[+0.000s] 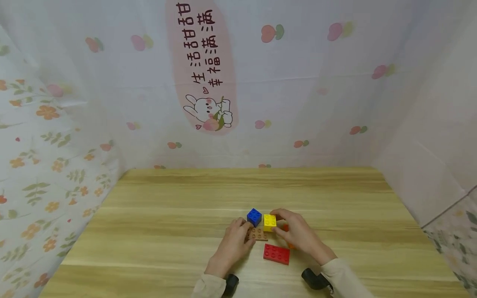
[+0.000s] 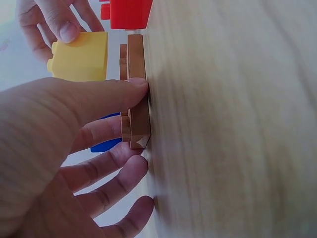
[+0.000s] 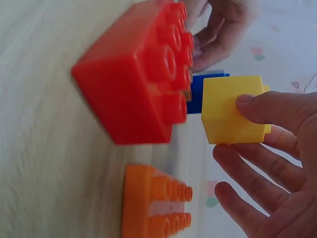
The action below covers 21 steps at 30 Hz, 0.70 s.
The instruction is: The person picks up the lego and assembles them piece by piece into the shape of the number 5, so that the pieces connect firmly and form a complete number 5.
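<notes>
My left hand (image 1: 234,242) pinches a thin brown building brick (image 1: 259,234) between thumb and fingers. In the left wrist view that brown brick (image 2: 137,94) lies flat on the table with its studs facing up. My right hand (image 1: 298,232) grips a square yellow brick (image 1: 270,222) by its sides. Seen from the right wrist, the yellow brick (image 3: 233,109) is held off the table, studs up, close to the brown one. A blue brick (image 1: 254,217) stands just behind the brown brick, partly hidden in both wrist views.
Nearer to me lies a long red brick (image 1: 276,254) with two rows of studs. An orange brick (image 3: 143,198) sits under my right hand, mostly covered in the head view. The wooden table (image 1: 167,215) ends at a patterned curtain (image 1: 279,103) behind.
</notes>
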Each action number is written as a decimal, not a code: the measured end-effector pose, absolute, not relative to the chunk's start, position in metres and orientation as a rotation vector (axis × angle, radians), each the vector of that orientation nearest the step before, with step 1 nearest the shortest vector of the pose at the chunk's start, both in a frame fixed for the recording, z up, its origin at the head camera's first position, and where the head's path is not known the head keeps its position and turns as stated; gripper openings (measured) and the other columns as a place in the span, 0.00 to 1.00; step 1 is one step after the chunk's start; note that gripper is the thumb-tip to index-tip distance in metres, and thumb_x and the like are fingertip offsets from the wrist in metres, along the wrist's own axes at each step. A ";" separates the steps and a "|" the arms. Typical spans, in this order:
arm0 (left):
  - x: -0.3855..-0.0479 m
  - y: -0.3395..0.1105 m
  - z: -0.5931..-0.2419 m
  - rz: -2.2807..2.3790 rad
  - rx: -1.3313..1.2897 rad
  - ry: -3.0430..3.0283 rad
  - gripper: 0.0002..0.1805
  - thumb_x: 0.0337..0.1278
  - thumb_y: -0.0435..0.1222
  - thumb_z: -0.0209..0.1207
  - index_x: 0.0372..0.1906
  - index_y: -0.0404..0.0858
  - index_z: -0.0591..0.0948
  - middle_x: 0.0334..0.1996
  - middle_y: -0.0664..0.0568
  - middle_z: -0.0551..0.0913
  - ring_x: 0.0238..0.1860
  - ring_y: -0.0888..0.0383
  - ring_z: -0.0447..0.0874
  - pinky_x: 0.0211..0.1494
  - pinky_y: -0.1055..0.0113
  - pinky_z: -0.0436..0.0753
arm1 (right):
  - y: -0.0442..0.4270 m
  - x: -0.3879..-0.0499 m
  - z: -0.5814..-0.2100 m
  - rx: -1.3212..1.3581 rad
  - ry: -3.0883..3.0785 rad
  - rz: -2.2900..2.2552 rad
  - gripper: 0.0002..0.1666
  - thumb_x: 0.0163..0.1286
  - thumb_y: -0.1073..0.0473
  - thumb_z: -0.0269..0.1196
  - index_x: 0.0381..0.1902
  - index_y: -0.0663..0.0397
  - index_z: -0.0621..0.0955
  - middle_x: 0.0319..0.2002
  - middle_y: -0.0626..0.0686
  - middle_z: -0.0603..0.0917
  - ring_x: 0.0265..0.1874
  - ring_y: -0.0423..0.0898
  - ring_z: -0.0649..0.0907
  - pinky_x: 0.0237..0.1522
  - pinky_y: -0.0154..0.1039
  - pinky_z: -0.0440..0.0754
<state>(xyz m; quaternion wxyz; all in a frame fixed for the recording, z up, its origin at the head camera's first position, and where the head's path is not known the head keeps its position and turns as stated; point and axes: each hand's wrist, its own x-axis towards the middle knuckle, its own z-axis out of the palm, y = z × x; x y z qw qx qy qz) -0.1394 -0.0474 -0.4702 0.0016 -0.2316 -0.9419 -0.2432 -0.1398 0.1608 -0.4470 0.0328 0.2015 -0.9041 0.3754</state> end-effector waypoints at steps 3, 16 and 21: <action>-0.139 -0.050 -0.471 -0.759 -0.721 -2.952 0.17 0.53 0.39 0.65 0.46 0.36 0.80 0.42 0.50 0.74 0.43 0.55 0.70 0.47 0.58 0.75 | 0.156 -0.138 -0.448 0.646 -2.798 1.164 0.22 0.58 0.66 0.67 0.52 0.61 0.77 0.48 0.55 0.80 0.41 0.52 0.83 0.41 0.43 0.82; -0.139 -0.051 -0.471 -0.715 -0.776 -2.905 0.17 0.52 0.40 0.66 0.45 0.36 0.80 0.40 0.51 0.74 0.40 0.55 0.70 0.44 0.59 0.75 | 0.148 -0.135 -0.453 0.691 -2.820 1.227 0.20 0.59 0.65 0.66 0.50 0.57 0.77 0.48 0.52 0.80 0.43 0.49 0.82 0.44 0.41 0.80; -0.139 -0.050 -0.471 -0.718 -0.782 -2.898 0.18 0.52 0.40 0.66 0.46 0.36 0.80 0.41 0.50 0.75 0.41 0.55 0.70 0.44 0.58 0.75 | 0.148 -0.134 -0.453 0.672 -2.825 1.232 0.21 0.60 0.65 0.66 0.51 0.57 0.77 0.48 0.52 0.79 0.44 0.49 0.81 0.44 0.41 0.80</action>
